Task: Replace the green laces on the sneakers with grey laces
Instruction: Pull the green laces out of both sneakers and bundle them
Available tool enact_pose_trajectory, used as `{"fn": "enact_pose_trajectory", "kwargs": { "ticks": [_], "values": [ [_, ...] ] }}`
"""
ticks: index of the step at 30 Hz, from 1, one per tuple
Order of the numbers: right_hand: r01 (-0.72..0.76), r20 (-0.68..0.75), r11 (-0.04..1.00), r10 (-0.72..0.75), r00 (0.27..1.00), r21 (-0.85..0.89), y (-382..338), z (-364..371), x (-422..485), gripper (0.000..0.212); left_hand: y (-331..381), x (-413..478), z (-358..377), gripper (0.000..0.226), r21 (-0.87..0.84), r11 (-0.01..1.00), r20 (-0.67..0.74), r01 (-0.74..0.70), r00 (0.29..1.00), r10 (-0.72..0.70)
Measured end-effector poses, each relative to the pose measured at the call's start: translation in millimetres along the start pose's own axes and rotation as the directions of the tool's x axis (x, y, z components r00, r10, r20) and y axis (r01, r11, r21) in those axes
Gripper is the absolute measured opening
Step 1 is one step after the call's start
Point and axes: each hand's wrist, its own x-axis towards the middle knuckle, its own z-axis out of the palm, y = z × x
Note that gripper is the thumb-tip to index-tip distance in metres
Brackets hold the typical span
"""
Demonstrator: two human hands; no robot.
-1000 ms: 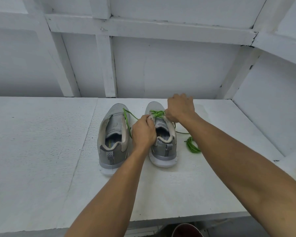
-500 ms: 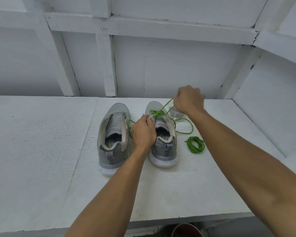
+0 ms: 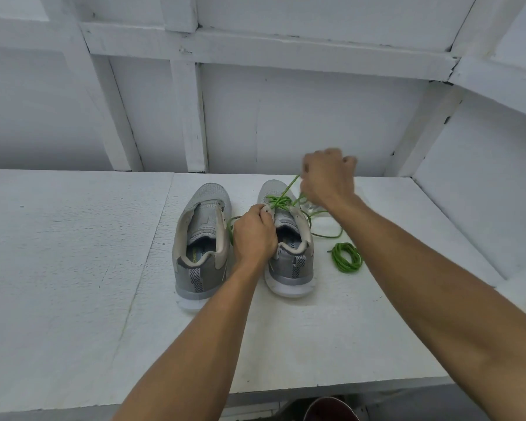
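White-painted boards and beams form the wall (image 3: 316, 117) behind the white bench (image 3: 73, 268), where two grey sneakers stand side by side with their heels toward me. My left hand (image 3: 254, 235) grips the right sneaker (image 3: 289, 271) at the left edge of its opening, fingers curled over the eyelet flap near the top of the tongue. My right hand (image 3: 327, 177) is raised above that shoe's toe, a little blurred, and pinches a strand of the green lace (image 3: 281, 202). The strand runs taut from my fingers down to the crossings threaded over the front of the shoe. One slack end loops across the bench to the right of the shoe, and another piece shows in the gap between the two shoes. The left sneaker (image 3: 208, 205) stands just beside it, untouched, its tongue bare and open. A coiled green lace (image 3: 345, 258) lies loose on the bench to the right of the right sneaker, close to my right forearm. Below the near edge of the bench a round dark red thing (image 3: 328, 410) shows, too cut off to identify.
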Motion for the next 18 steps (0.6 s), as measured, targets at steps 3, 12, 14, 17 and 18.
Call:
{"fn": "enact_pose_trajectory", "kwargs": {
  "ticks": [3, 12, 14, 17, 18],
  "values": [
    [-0.159, -0.076, 0.987, 0.155, 0.985, -0.036, 13, -10, 8, 0.011, 0, 0, 0, 0.033, 0.022, 1.0, 0.008, 0.007, 1.0, -0.007],
    [0.275, 0.247, 0.961, -0.274, 0.929, 0.03, -26, 27, -23, 0.014, -2, 2, 1, 0.031, 0.021, 1.0, 0.009, 0.005, 1.0, -0.005],
    [0.266, 0.217, 0.964, -0.26, 0.941, -0.001, -22, 25, -19, 0.013, -3, 2, 1, 0.031, 0.025, 1.0, 0.005, 0.0, 1.0, 0.0],
    [0.092, 0.035, 0.996, -0.092, 0.995, 0.002, -2, 7, -2, 0.019, -2, 2, 2, 0.032, 0.038, 0.999, 0.0, -0.003, 1.0, 0.003],
    [0.015, -0.024, 1.0, -0.015, 1.0, -0.005, 6, 1, 4, 0.018, -2, 2, 2, 0.032, 0.039, 0.999, 0.0, 0.0, 1.0, 0.0]
  ]
}}
